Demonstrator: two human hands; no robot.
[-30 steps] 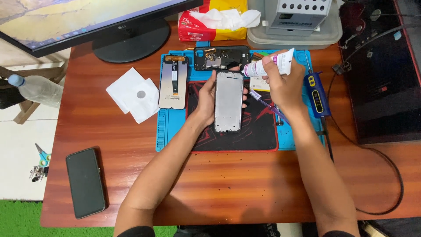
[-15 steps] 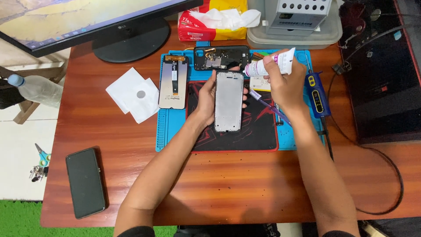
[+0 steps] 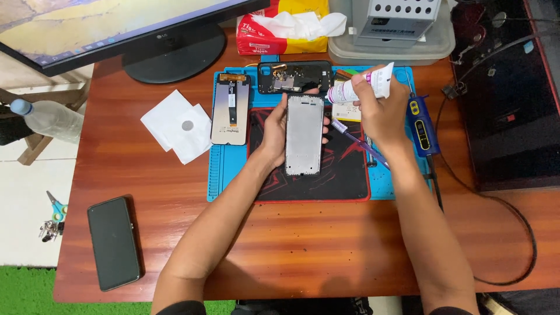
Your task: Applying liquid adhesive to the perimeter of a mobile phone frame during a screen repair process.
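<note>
While the blue work mat (image 3: 396, 192) fills the middle of the desk, the phone frame (image 3: 304, 135) lies at its centre, long axis running away from the person. The left hand (image 3: 277, 133) grips the frame's left edge; the right hand (image 3: 379, 111), just right of it, clasps a glue tube (image 3: 359, 87), nozzle toward the frame's top corner.

I have both forearms reaching up from the near edge, converging toward the far middle. My left hand (image 3: 279, 131) is cupped with the fingers curled in a grip, thumb on the left side. My right hand (image 3: 379, 108) sits slightly farther and to the right, fingers pinched closed, wrist bent.
</note>
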